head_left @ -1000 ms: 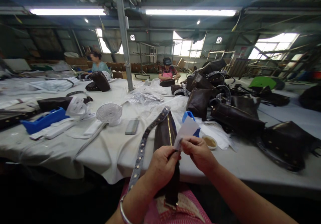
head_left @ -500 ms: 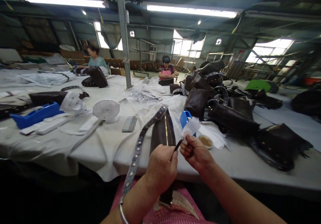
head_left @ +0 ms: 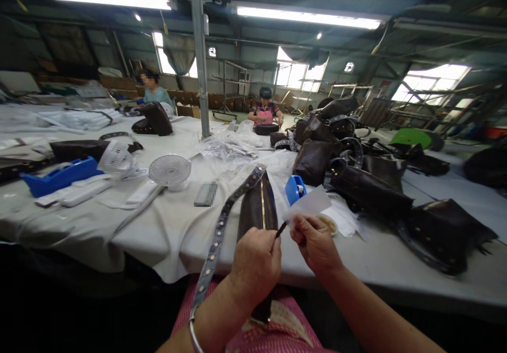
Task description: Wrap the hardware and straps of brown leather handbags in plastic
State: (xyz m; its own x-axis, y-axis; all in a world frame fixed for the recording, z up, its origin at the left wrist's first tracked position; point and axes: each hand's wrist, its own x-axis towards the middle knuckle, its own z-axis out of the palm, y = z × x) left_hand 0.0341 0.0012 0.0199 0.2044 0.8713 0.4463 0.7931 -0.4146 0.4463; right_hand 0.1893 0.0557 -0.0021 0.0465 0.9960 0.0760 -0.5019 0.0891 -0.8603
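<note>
My left hand [head_left: 256, 264] is closed around the near end of a dark brown leather bag [head_left: 258, 205] with a gold zip, and a thin dark tab [head_left: 281, 229] pokes up from its fingers. My right hand [head_left: 315, 242] pinches a small white slip of paper [head_left: 310, 204] right beside that tab. A long grey studded strap [head_left: 224, 226] runs from the bag down over the table edge toward my lap.
A white-covered table [head_left: 166, 237] carries small fans [head_left: 170, 171], a blue tray [head_left: 59, 176], a blue dispenser [head_left: 295, 188], a small dish [head_left: 327, 223] and plastic wrap. Several dark bags [head_left: 368, 189] pile up at the right. Two other people sit far back beside a steel post [head_left: 200, 57].
The white slip has swung out to the right in my right hand. A thin dark tab now shows between my hands. My left hand has barely moved.
</note>
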